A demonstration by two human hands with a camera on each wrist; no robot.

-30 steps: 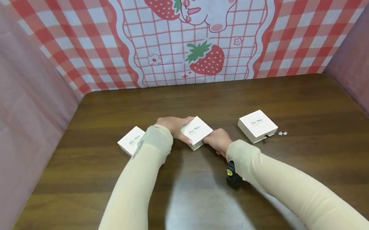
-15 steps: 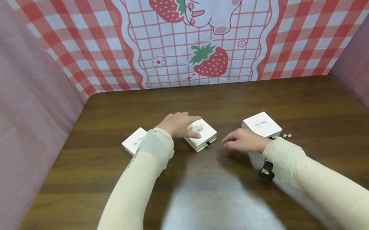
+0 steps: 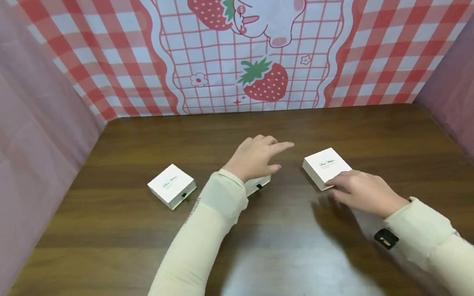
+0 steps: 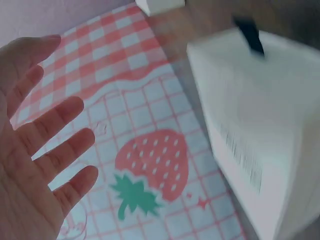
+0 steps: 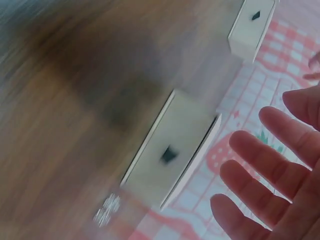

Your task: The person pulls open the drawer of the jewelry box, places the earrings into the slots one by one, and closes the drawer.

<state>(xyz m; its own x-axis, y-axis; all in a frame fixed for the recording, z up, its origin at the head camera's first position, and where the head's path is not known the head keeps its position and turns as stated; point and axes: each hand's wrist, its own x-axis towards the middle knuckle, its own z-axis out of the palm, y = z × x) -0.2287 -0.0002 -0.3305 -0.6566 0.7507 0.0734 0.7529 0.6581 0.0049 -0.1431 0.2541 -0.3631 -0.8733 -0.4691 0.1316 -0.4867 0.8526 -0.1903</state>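
Three white lidded boxes stand in a row on the wooden table. My left hand (image 3: 256, 158) hovers over the middle box (image 3: 258, 184), hiding most of it; its fingers are extended and hold nothing. In the left wrist view a white box (image 4: 250, 115) with a black tab and a barcode stands apart from these fingers. At the right box (image 3: 325, 166), my right hand (image 3: 363, 191) overlaps the near corner, fingers loosely spread. The right wrist view shows this box's tabbed front (image 5: 167, 152) and the fingers (image 5: 260, 145) over it; contact cannot be told.
The left box (image 3: 171, 185) sits on the table (image 3: 98, 263), clear of both hands. Small silvery flower-like pieces (image 5: 106, 210) lie beside the right box. A red-checked strawberry cloth (image 3: 264, 81) hangs at the back edge, with pink cloth (image 3: 9, 175) at the left.
My left hand has let go of the middle box and moved right, lifted above it. My right hand has left the middle box's front and moved right to the right box.
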